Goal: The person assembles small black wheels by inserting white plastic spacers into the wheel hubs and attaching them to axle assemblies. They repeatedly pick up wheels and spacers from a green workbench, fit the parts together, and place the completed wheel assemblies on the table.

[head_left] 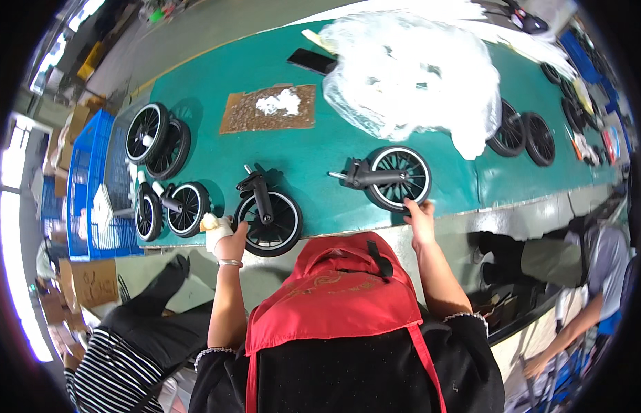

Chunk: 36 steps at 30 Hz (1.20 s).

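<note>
At the table's near edge, my left hand [229, 245] is closed round a white wad, seemingly cloth [214, 230], with a yellowish top. Its thumb lies at the left rim of a spoked black wheel [278, 237] with a white ring. A dark fork [263, 203] with a metal stem is fitted to that wheel, stem pointing away from me. My right hand [421, 219] grips the near right rim of a second wheel [415, 166], thumb and fingers curled at the tyre. The fork [372, 177] on this one points left, its metal stem outward.
More wheels [185, 210] stand at the left, others [539, 139] at the right. Brown cardboard [238, 118] bears white paste [279, 103]. A clear plastic bag [362, 103] of white things and a phone [312, 61] lie beyond. Blue crates [86, 186] stand left; people are on both sides.
</note>
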Each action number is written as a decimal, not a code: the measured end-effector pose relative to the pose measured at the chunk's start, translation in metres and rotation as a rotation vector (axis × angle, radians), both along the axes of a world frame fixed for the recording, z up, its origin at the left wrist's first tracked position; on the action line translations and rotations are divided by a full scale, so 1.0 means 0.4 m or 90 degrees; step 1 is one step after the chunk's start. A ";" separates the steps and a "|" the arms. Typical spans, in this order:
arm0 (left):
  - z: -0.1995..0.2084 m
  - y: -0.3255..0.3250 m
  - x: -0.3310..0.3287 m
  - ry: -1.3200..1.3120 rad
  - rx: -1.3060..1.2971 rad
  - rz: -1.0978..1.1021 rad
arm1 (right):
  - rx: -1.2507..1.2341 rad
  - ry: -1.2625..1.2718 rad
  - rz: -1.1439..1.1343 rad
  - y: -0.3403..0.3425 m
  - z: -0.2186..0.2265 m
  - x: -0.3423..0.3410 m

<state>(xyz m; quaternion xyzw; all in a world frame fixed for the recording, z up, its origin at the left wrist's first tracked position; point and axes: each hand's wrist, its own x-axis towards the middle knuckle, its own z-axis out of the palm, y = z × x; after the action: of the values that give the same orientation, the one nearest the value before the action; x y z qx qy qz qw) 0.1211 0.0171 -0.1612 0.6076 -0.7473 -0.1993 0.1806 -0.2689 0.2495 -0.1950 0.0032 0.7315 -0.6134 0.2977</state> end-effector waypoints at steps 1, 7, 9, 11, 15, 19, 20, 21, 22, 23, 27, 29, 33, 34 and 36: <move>0.029 0.009 -0.027 -0.211 -0.142 -0.028 | -0.025 0.125 0.006 0.006 -0.040 -0.018; 0.063 -0.045 -0.227 -0.223 0.019 -0.020 | 0.159 0.816 0.704 -0.238 0.236 -0.037; 0.081 -0.105 -0.254 -0.339 0.144 0.006 | 0.215 0.840 0.865 -0.307 0.186 -0.050; 0.070 -0.141 -0.233 -0.381 0.135 0.041 | 0.283 0.773 0.932 -0.363 0.150 -0.074; 0.086 -0.194 -0.220 -0.440 0.282 0.094 | 0.242 0.761 1.002 -0.461 0.145 -0.090; 0.113 -0.215 -0.239 -0.367 0.326 0.068 | 0.259 0.653 0.963 -0.513 0.169 -0.139; 0.106 -0.219 -0.229 -0.357 0.361 0.068 | 0.349 0.561 0.968 -0.546 0.179 -0.147; 0.097 -0.214 -0.216 -0.357 0.310 0.046 | 0.395 0.477 0.964 -0.597 0.213 -0.148; 0.088 -0.204 -0.204 -0.356 0.260 0.023 | 0.426 0.447 0.957 -0.652 0.249 -0.145; 0.079 -0.194 -0.195 -0.354 0.213 0.001 | 0.459 0.416 0.951 -0.706 0.274 -0.140; 0.087 -0.215 -0.190 -0.248 0.269 0.001 | 0.611 0.604 0.973 -0.917 0.306 -0.119; 0.067 -0.212 -0.177 -0.215 0.240 -0.009 | 0.678 0.716 0.949 -0.995 0.280 -0.120; 0.072 -0.219 -0.168 -0.174 0.211 -0.015 | 0.855 0.920 0.984 -1.103 0.247 -0.071; 0.066 -0.218 -0.166 -0.161 0.206 -0.024 | 0.857 0.954 1.004 -1.109 0.245 -0.064; 0.052 -0.217 -0.150 -0.167 0.196 -0.045 | 0.849 1.025 1.045 -1.117 0.248 -0.053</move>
<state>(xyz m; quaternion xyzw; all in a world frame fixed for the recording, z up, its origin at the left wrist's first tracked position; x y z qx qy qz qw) 0.0610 -0.0698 -0.1405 0.6223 -0.7460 -0.2362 -0.0205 -0.2903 -0.1974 -0.0957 -0.6536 0.6509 0.3861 0.0073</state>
